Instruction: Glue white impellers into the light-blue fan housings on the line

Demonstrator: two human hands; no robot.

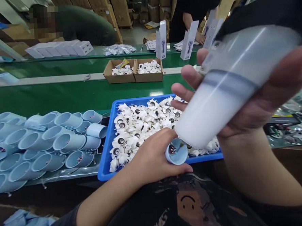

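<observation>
My left hand [153,153] is closed around a short light-blue plastic tube [177,159], its round mouth facing me. Inside the tube small coloured wire ends or a motor part show. My right hand [248,120] grips a large translucent white plastic bottle [207,106], with some fingers spread behind it. The bottle slants down to the left, and its low end overlaps the tube's right edge in view; whether they touch I cannot tell. Behind both hands a blue tray [106,155] holds many white fan blades [136,127] with dark round hubs.
Stacked light-blue tubes [68,142] lie to the left. Two cardboard boxes [149,78] of white fan blades stand beyond the tray on the green bench [63,98]. White printed cartons [162,40] and a person's hand [200,37] are farther back. Another person [84,25] leans at far left.
</observation>
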